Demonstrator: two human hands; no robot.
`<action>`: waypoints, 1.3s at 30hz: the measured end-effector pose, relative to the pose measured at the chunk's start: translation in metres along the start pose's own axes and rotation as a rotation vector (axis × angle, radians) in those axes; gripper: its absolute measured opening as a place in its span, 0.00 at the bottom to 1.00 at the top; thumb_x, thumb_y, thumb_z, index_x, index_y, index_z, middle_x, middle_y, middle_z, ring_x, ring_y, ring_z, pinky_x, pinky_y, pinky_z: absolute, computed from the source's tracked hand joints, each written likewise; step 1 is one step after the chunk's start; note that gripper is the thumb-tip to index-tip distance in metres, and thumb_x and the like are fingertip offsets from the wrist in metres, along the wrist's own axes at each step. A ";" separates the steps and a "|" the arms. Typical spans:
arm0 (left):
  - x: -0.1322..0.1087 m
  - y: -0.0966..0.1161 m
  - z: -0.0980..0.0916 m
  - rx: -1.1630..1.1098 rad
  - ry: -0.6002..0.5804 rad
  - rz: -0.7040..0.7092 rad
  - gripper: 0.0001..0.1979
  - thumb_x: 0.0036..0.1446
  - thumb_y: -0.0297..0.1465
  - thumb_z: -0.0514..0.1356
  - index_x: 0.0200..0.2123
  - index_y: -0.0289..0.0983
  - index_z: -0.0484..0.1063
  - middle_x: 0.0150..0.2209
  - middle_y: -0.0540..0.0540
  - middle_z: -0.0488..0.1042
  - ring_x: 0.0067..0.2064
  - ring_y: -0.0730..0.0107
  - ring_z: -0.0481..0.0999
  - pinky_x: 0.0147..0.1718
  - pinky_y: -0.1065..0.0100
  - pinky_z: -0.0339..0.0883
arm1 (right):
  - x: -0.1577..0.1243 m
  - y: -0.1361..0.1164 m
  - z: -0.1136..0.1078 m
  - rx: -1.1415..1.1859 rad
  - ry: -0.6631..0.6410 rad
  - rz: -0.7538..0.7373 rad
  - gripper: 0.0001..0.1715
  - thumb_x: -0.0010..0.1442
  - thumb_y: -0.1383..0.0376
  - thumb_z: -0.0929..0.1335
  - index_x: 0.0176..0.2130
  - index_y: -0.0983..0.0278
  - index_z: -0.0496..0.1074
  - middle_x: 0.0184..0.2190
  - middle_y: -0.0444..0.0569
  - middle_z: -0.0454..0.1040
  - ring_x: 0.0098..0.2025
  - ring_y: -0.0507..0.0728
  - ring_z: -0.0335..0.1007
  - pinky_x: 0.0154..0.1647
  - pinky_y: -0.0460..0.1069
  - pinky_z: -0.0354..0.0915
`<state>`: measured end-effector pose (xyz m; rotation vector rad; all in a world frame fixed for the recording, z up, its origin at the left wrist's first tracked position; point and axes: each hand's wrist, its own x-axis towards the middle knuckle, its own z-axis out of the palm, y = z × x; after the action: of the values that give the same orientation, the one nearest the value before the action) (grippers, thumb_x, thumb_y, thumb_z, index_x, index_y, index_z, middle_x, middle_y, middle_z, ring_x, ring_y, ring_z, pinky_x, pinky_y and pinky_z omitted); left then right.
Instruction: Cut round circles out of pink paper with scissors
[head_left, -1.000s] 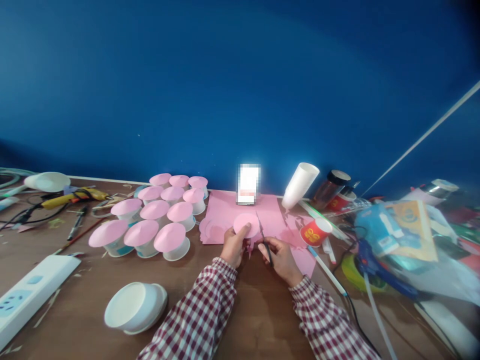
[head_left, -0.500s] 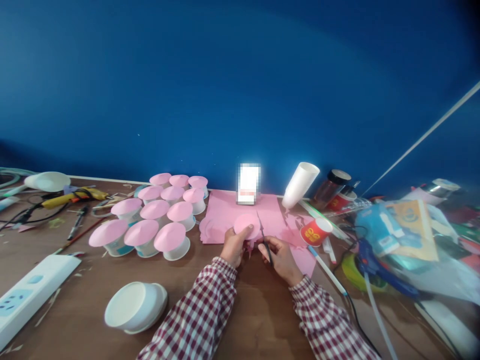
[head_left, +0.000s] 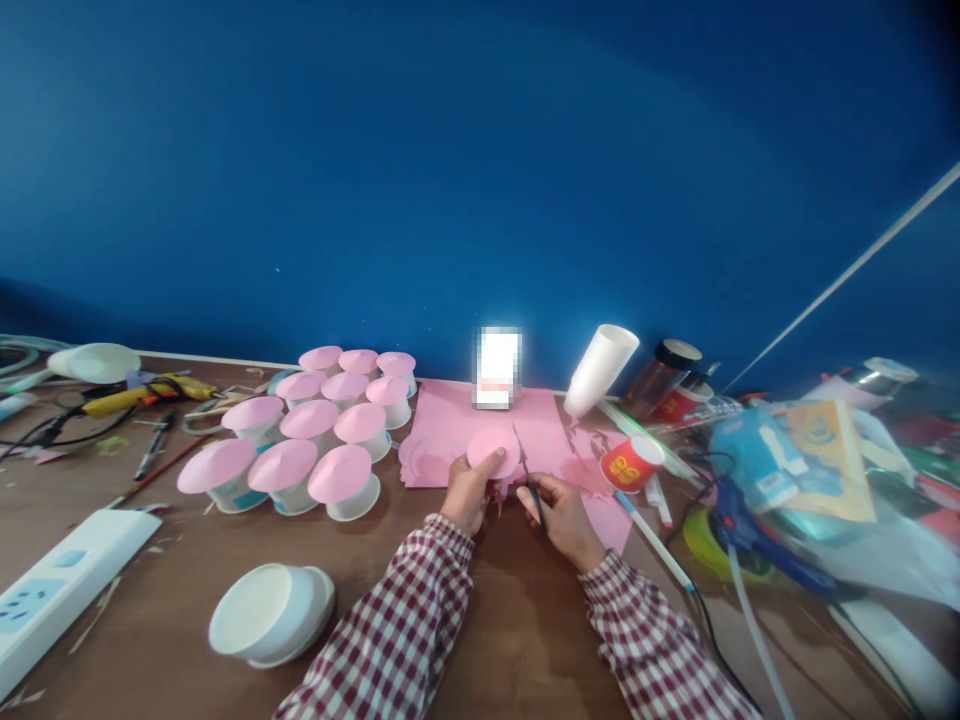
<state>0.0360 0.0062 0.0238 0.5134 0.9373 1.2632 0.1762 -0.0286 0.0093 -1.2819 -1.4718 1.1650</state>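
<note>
My left hand (head_left: pixel 466 492) pinches a pink paper disc (head_left: pixel 493 450), thumb on top. In my right hand (head_left: pixel 562 516) are small dark scissors (head_left: pixel 527 470), blades pointing up at the disc's right edge. Both hands hover over a brown table (head_left: pixel 180 540), just in front of flat pink paper sheets (head_left: pixel 450 425). Pink offcuts (head_left: pixel 607 520) lie by my right hand. Both sleeves are red-and-white checked.
Several white cups capped with pink cones (head_left: pixel 300 440) stand to the left. A stack of white bowls (head_left: pixel 266 612) and a power strip (head_left: pixel 60 585) sit near-left. A red paper cup (head_left: pixel 631 462), a white cup stack (head_left: pixel 600 370), jars, a glue gun (head_left: pixel 750 530) and plastic clutter fill the right. A blue wall rises behind.
</note>
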 end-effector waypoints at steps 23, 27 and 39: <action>-0.001 0.000 0.000 0.011 0.005 -0.001 0.20 0.35 0.39 0.70 0.27 0.31 0.68 0.17 0.52 0.65 0.15 0.81 0.60 0.13 0.76 0.54 | -0.001 -0.003 0.002 0.015 -0.001 -0.012 0.15 0.55 0.56 0.68 0.35 0.66 0.73 0.18 0.41 0.64 0.19 0.49 0.59 0.18 0.44 0.56; -0.001 -0.001 -0.001 0.013 -0.020 0.003 0.20 0.35 0.38 0.70 0.26 0.30 0.69 0.17 0.52 0.65 0.15 0.82 0.60 0.13 0.76 0.54 | 0.000 -0.001 0.002 0.019 0.015 -0.017 0.17 0.55 0.55 0.69 0.36 0.66 0.73 0.18 0.41 0.65 0.19 0.49 0.60 0.19 0.44 0.58; -0.002 0.001 0.001 0.005 -0.022 -0.003 0.18 0.36 0.37 0.70 0.25 0.31 0.69 0.15 0.52 0.64 0.15 0.81 0.59 0.12 0.76 0.53 | 0.000 -0.002 0.001 0.014 0.005 -0.013 0.14 0.56 0.57 0.68 0.36 0.66 0.73 0.19 0.42 0.65 0.20 0.49 0.59 0.19 0.43 0.56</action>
<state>0.0358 0.0047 0.0256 0.5283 0.9228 1.2507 0.1747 -0.0286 0.0114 -1.2632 -1.4641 1.1612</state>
